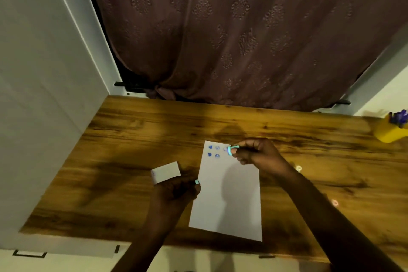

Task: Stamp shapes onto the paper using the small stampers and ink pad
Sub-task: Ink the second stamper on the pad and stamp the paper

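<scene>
A white sheet of paper (229,194) lies on the wooden table (123,143), with several blue stamped shapes (213,151) near its far left corner. My right hand (256,153) pinches a small teal stamper (231,150) held at the paper's far edge, just right of the prints. My left hand (178,192) rests at the paper's left edge, fingers curled round a small teal piece (197,181); what that piece is cannot be told. A small white box (165,172) sits just beyond my left hand.
A yellow cup (389,130) with blue-purple pens stands at the table's far right. Two small round pieces (298,168) (335,202) lie on the wood right of my right arm. A maroon curtain (242,35) hangs behind the table, and a white wall (39,95) lies to the left.
</scene>
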